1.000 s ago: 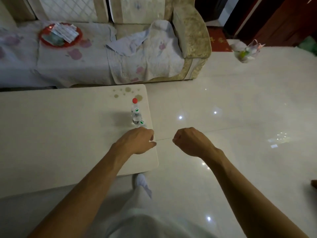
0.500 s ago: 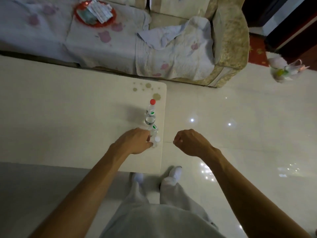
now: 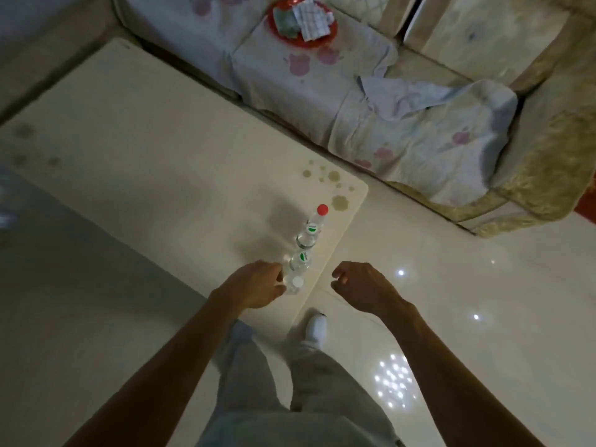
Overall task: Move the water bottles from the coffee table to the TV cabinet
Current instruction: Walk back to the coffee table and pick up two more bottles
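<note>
Cream-coloured coffee table (image 3: 161, 195) fills the left of the head view. Near its right edge stands the red-capped water bottle (image 3: 312, 228), clear and upright. Just beside it, closer to the near right corner, is the white-capped water bottle (image 3: 298, 269). The left hand (image 3: 254, 285) has fingers and thumb curled round the white-capped water bottle. The right hand (image 3: 361, 287) hangs over the glossy floor (image 3: 467, 285) just off that edge, fingers loosely curled and holding nothing.

We see clear, glossy plastic bottles (image 3: 306, 238) on a smooth, pale surface (image 3: 161, 175) with a soft sheen; the floor (image 3: 467, 285) is polished and mirror-glossy, the sofa (image 3: 554, 146) rough plush under a matt cloth cover (image 3: 419, 137)
</note>
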